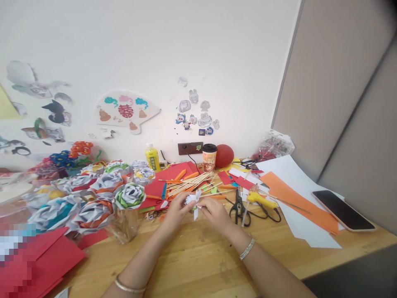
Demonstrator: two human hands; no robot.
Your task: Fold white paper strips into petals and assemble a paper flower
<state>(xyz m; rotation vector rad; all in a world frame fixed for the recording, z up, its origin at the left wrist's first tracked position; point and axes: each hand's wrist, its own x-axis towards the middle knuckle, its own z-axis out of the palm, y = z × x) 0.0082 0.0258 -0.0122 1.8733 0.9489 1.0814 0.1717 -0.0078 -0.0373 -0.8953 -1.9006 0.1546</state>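
Observation:
A small white paper flower (192, 200) with a bit of green is held between both hands, over the middle of the wooden table. My left hand (178, 208) is closed round its left side. From the right, my right hand (214, 210) pinches a white paper strip or petal at the flower's edge. Part of the flower is hidden behind my fingers. Just beyond the hands lies a pile of thin wooden sticks (186, 185). Black scissors (238, 209) and a yellow hot glue gun (262, 200) lie to the right of my right hand.
Finished paper flowers (130, 194) crowd the left, some in a clear container (124, 225). Red paper sheets (58, 265) lie at front left. A yellow bottle (152, 157), lidded cup (210, 159) and red balloon (224, 156) stand behind. Orange paper (297, 198) and a phone (343, 210) lie right.

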